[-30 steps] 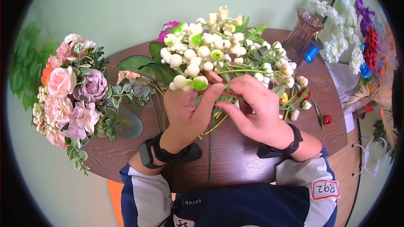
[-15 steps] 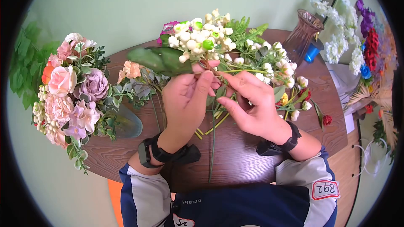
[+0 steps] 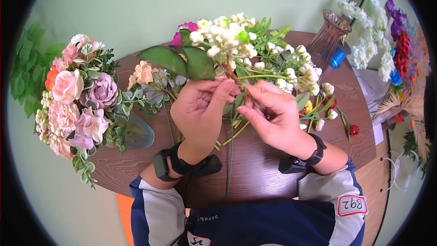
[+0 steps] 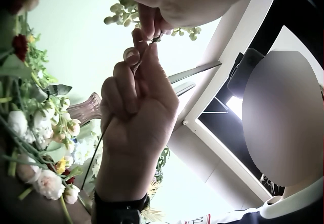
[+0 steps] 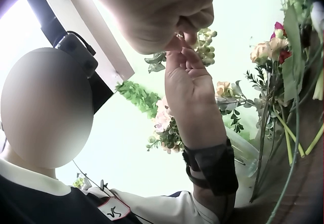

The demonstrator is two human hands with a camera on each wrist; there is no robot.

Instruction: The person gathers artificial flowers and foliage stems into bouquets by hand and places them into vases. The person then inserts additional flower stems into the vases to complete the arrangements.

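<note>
Both hands meet over the middle of the table around an artificial white berry branch [image 3: 223, 36] with green tips. My left hand [image 3: 198, 109] pinches its brown stem [image 3: 231, 74] between thumb and fingers, just below the berries. Broad green leaves [image 3: 170, 60] stick out to the left above that hand. The right hand [image 3: 278, 116] grips the stem's lower part, thumb against curled fingers. A thin dark strand [image 4: 96, 158] trails below the right hand in the left wrist view. In the right wrist view, pale berries [image 5: 206, 47] show behind the fingertips.
A pink and lilac bouquet [image 3: 77, 105] stands in a vase at left. White roses [image 3: 300, 68] and loose stems lie on the dark wooden table [image 3: 255, 177]. Behind them stand a purple glass vase [image 3: 325, 41] and a blue object [image 3: 337, 57]. More flowers hang at far right.
The berry branch has tipped away and turned, so its brown stem and broad leaves show more. Both hands stay close together, with the fingers shifting slightly along the stem.
</note>
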